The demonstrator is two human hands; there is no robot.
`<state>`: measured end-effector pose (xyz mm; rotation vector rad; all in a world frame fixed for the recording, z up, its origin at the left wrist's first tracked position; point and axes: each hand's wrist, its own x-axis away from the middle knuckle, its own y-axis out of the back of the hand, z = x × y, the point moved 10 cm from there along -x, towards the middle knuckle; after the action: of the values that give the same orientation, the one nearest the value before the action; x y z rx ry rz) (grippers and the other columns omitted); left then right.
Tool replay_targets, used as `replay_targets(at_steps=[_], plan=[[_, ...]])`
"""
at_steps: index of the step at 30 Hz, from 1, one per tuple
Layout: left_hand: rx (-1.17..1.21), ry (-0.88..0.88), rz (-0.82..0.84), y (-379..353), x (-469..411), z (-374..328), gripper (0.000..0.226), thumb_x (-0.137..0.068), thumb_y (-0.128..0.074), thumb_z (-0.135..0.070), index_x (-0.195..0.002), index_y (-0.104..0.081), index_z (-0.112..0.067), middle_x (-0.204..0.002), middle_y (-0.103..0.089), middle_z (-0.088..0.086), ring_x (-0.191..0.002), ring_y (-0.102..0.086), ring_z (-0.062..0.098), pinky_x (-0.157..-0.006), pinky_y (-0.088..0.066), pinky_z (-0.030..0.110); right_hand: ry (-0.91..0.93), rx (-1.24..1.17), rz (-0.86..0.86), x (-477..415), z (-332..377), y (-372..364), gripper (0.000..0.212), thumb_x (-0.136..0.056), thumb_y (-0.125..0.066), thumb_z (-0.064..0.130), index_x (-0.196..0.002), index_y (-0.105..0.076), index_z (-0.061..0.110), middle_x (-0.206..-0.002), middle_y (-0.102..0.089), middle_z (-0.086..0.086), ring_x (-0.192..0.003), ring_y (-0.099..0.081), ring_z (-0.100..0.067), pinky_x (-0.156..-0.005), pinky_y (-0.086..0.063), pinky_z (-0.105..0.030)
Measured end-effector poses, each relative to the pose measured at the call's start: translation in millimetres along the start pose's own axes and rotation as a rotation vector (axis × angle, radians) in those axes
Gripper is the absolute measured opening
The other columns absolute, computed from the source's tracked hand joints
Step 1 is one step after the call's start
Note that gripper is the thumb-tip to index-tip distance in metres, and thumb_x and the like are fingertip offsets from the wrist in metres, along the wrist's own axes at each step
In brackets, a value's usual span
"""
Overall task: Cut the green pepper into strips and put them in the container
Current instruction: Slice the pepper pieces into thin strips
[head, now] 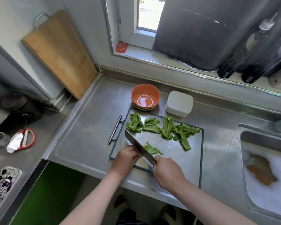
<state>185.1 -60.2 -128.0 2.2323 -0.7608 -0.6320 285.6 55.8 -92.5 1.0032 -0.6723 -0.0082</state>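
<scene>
From the head view, your right hand (167, 172) is clamped round the handle of the cleaver (139, 146) at the near edge of the steel cutting board (167, 144). The blade slants away toward the board's left edge. Your left hand (126, 159) sits at the near-left corner of the board with its fingers curled under and its knuckles close against the flat of the blade. Whatever those fingers press on is hidden beneath them, so you cannot tell whether they hold anything. On the other side of the blade from that hand lies a small cluster of thin green strips (152, 149) near the board's middle, touching one another. The uncut green pepper pieces (166, 129) are spread in a loose row along the far edge of the board, from the far-left corner across to the right edge, with several overlapping at the right. Beyond the board's far edge two vessels stand on the counter (81, 135) — an orange bowl (145, 97) just touching the board's rim, and a white container (179, 103) beside it to the right. The sink (266, 168) at the counter's right end holds foamy water — and red-handled scissors (27, 138) lie on the lower ledge off the counter's left edge.
</scene>
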Motion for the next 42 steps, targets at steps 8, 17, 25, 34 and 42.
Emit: replay_targets(at_steps=[8, 17, 25, 34, 42], plan=[[0.002, -0.051, -0.008, 1.7, 0.3, -5.9, 0.023, -0.086, -0.060, -0.026, -0.077, -0.075, -0.012, -0.083, -0.068, -0.001, -0.080, -0.062, 0.013, -0.069, -0.052, 0.023, -0.003, 0.000, -0.002, -19.0, 4.4, -13.3, 0.021, -0.101, -0.039, 0.023, -0.098, -0.058, 0.016, -0.096, -0.065, -0.007, -0.089, -0.061, -0.030, -0.068, -0.045, -0.036], [0.006, -0.013, 0.026, 2.2, 1.1, -6.3, 0.011, -0.087, -0.066, -0.017, -0.078, -0.072, -0.013, -0.083, -0.065, -0.002, -0.083, -0.058, 0.012, -0.073, -0.048, 0.022, -0.015, -0.132, -0.025, -39.9, 13.3, -1.2, 0.027, -0.102, -0.043, 0.036, -0.106, -0.064, 0.019, -0.099, -0.069, -0.007, -0.093, -0.063, -0.031, -0.072, -0.048, -0.036], [0.111, 0.353, 0.056, -1.7, -12.1, 7.1, 0.021, -0.078, -0.078, -0.004, -0.083, -0.064, -0.019, -0.091, -0.055, -0.010, -0.078, -0.055, 0.000, -0.070, -0.041, 0.004, -0.011, -0.194, -0.026, -19.9, -39.4, 42.0, 0.027, -0.100, -0.047, 0.036, -0.082, -0.063, 0.023, -0.080, -0.067, 0.001, -0.074, -0.062, -0.021, -0.070, -0.050, -0.036], [0.278, 0.565, 0.204, -55.3, -45.7, -31.6, 0.036, -0.084, -0.060, 0.000, -0.117, -0.065, -0.015, -0.100, -0.068, -0.006, -0.086, -0.062, 0.007, -0.072, -0.042, 0.002, 0.054, 0.060, -0.289, -8.6, -83.7, 103.8, 0.022, -0.100, -0.045, 0.035, -0.090, -0.064, 0.030, -0.082, -0.069, 0.004, -0.077, -0.063, -0.023, -0.056, -0.036, -0.031], [0.248, 0.650, -0.219, 57.7, -58.7, -4.2, 0.034, -0.087, -0.047, 0.002, -0.081, -0.067, -0.025, -0.086, -0.070, -0.008, -0.085, -0.066, 0.015, -0.079, -0.051, 0.027, 0.189, 0.306, -0.397, 15.9, -93.8, 111.2, 0.019, -0.078, -0.065, 0.020, -0.093, -0.055, 0.025, -0.069, -0.064, 0.003, -0.055, -0.045, -0.025, -0.046, -0.022, -0.028]])
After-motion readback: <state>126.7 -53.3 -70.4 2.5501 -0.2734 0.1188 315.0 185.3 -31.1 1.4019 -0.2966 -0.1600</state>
